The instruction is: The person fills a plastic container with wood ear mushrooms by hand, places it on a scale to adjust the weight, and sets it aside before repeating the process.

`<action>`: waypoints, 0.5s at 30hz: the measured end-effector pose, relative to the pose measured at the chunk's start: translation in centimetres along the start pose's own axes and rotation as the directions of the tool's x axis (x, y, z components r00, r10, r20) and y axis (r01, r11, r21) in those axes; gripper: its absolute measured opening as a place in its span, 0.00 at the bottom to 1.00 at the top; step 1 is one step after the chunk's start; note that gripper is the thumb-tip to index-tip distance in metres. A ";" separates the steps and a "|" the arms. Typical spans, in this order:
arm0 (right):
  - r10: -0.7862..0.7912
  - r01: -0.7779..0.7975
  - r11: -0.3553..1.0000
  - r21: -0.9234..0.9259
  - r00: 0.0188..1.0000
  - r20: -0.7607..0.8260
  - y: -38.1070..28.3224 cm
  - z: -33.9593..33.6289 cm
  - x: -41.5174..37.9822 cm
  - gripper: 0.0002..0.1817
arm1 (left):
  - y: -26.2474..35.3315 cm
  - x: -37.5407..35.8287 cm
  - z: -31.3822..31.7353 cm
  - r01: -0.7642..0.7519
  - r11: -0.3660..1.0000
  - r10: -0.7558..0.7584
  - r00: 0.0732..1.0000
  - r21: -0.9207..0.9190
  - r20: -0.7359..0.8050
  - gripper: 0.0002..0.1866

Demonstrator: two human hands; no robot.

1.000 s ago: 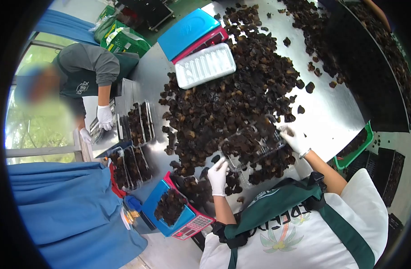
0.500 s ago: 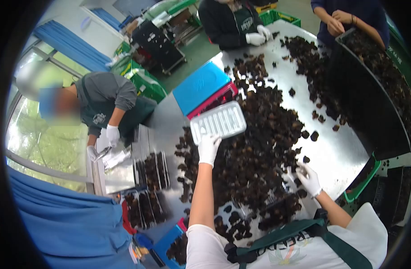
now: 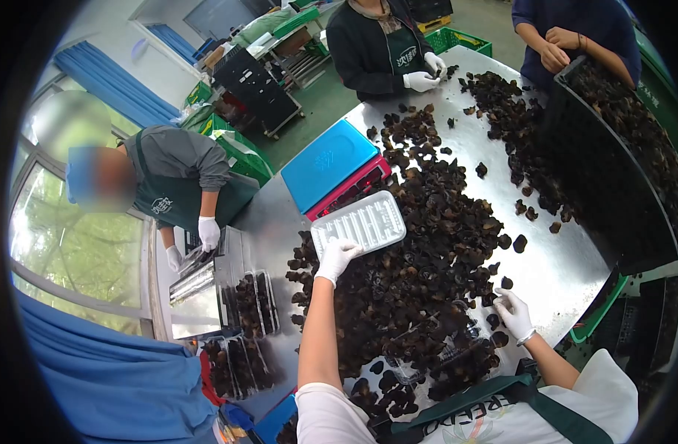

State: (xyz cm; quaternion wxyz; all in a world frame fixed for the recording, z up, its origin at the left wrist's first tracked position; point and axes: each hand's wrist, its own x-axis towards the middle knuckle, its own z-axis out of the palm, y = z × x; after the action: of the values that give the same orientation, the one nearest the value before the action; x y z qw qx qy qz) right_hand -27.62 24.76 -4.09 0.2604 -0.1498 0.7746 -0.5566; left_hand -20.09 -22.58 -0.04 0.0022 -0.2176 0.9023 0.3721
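Observation:
My left hand (image 3: 337,260), in a white glove, grips the near edge of a clear plastic tray (image 3: 359,220) with nothing visible in it. The tray is over the far left of a big heap of dark wood ear mushrooms (image 3: 420,266), close to a blue-topped scale (image 3: 331,166) with a pink body. At the heap's right edge is my gloved right hand (image 3: 514,314), fingers apart and slightly curled beside a few loose pieces. Another clear tray (image 3: 405,370) lies partly under mushrooms near my body.
Filled trays (image 3: 239,355) stand at the table's left side. A tilted black crate (image 3: 605,163) of mushrooms is at the right. One co-worker (image 3: 183,163) handles trays on the left; two others stand across the metal table (image 3: 554,259).
My left hand and the tray have shifted slightly toward me. My right hand has moved down a little. The left co-worker's hands have shifted, one of them to the right.

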 end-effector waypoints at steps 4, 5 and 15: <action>-0.049 0.049 0.999 -0.017 0.999 -0.006 -0.3 0.2 -0.4 0.18 | 1.1 -0.8 1.1 -0.138 0.976 0.196 0.891 0.168 -0.409 0.06; -0.069 0.069 0.997 -0.019 0.998 -0.011 -0.3 0.2 -0.4 0.18 | 1.5 -1.2 1.5 -0.193 0.968 0.251 0.796 0.163 -0.551 0.06; -0.093 0.092 0.994 -0.065 0.996 -0.005 0.0 -0.7 -0.3 0.18 | 9.3 -18.7 11.2 -0.331 0.862 0.491 0.735 0.384 -0.468 0.10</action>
State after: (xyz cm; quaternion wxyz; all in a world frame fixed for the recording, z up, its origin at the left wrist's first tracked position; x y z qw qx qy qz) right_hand -27.80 25.42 -3.88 0.2264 -0.1917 0.7853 -0.5433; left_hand -8.57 -1.89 1.23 -0.3104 -0.1059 0.9318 0.1554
